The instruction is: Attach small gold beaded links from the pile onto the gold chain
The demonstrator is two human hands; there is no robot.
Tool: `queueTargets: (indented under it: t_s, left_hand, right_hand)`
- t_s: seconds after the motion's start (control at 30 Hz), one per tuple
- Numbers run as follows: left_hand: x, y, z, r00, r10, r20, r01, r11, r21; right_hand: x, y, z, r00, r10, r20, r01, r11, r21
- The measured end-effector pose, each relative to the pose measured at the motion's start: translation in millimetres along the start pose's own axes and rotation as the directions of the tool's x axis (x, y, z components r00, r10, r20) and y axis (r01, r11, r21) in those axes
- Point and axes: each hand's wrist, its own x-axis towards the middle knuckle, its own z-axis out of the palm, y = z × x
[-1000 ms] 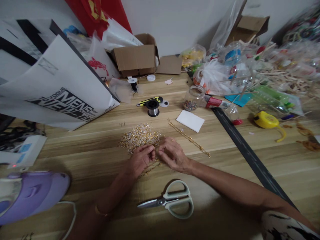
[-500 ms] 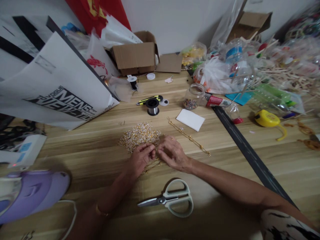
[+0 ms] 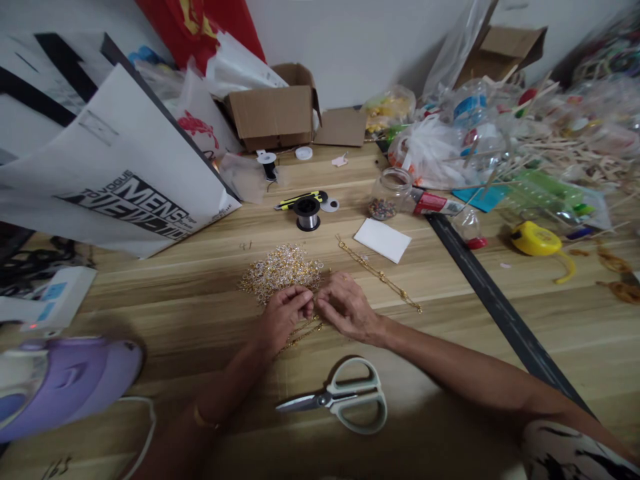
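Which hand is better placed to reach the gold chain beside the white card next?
Probably the right hand: it is nearer that gold chain, while the left hand is by the shiny pile, farther away.

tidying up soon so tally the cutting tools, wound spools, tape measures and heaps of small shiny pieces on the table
Cutting tools: 2 (scissors, utility knife)
Wound spools: 2 (silver spool, black spool)
Tape measures: 1 (yellow tape measure)
Heaps: 1 (gold-and-silver heap)
Total: 6

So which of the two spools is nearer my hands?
The black-rimmed spool with the silvery winding, right in front of the yellow-and-black cutter. The white-topped spool has a dark winding and stands farther back.
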Motion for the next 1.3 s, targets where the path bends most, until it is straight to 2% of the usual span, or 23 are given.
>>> queueTargets:
  t_s: [0.7,1.3]
  left_hand:
    - [-0.7,-1.5,-1.3,0.999,0.035,0.015,-0.036,0.999,0.035]
    - [-2.6,2.7,2.0,0.995,0.099,-0.008,-0.097,0.983,0.153]
  right_hand:
    - [0.4,0.4,-0.3,1.000,0.009,0.007,-0.009,1.000,-0.010]
    - [2.3,-2.1,-1.3,1.000,0.010,0.009,-0.009,1.000,-0.018]
